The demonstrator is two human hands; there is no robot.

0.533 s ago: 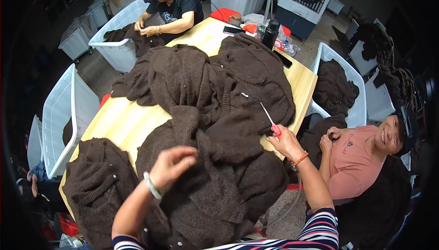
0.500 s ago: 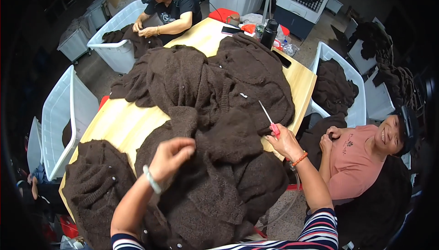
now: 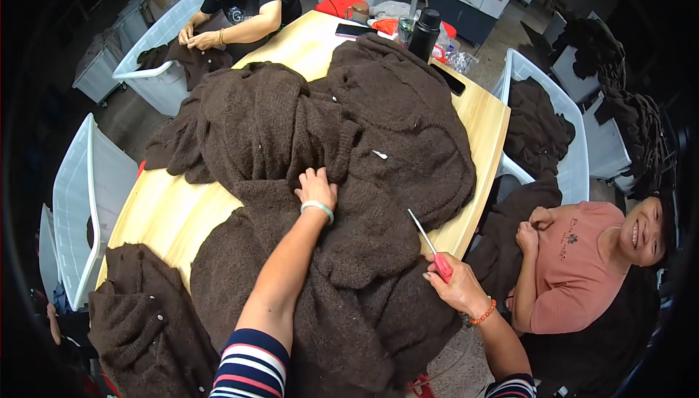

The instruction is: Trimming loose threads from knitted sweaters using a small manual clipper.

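A pile of dark brown knit garments (image 3: 255,125) covers much of the wooden table. My left hand (image 3: 317,188), with a pale green bangle at the wrist, lies on the knit at the middle of the pile. Its fingers are apart and rest on the cloth. Closed in my right hand (image 3: 461,290) is a pink-handled tool (image 3: 443,267) with a thin, straight metal shaft. The shaft points up and left over the brown knit near the table's right edge. A small white piece (image 3: 379,155) lies on the garments beyond the tool's tip.
One co-worker (image 3: 251,12) handles brown knit at a white bin (image 3: 166,70) at the far left. Another (image 3: 575,267) sits close on my right. A black bottle (image 3: 424,34) and phones (image 3: 447,79) occupy the table's far side. Further bins (image 3: 91,201) flank the table.
My left hand has come down and forward from the air onto the knit. My right hand has lowered slightly, still holding the pink-handled tool. The whole view has shifted a little.
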